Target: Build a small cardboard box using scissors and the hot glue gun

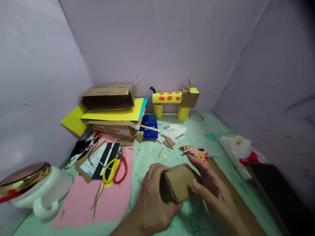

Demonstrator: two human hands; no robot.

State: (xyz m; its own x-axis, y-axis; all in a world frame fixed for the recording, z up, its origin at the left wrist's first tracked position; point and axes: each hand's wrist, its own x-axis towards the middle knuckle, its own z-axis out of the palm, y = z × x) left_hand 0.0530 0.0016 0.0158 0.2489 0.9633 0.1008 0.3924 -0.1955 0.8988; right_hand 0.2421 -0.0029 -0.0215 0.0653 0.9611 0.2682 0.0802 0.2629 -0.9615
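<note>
A small brown cardboard box (pixel 180 182) sits between my hands, low in the head view and slightly tilted. My left hand (pixel 154 200) wraps its left side, the thumb below and the fingers along the far edge. From the right, my right hand (pixel 213 190) grips the box, its thumb on the near face and its index finger stretched along the far right side; the other fingers are partly hidden. Just beyond lies a floral-patterned piece (pixel 196 152). Under the right forearm runs a long strip of brown cardboard (pixel 231 186).
Scissors (pixel 117 165) lie on pink paper (pixel 113 203), near a white mug (pixel 46 190). Cardboard boxes (pixel 108 95) and yellow paper (pixel 115 114) are stacked behind. A yellow spotted paper animal (pixel 169 97) stands by the wall. At right are a tissue pack (pixel 240 154) and a dark object (pixel 275 196).
</note>
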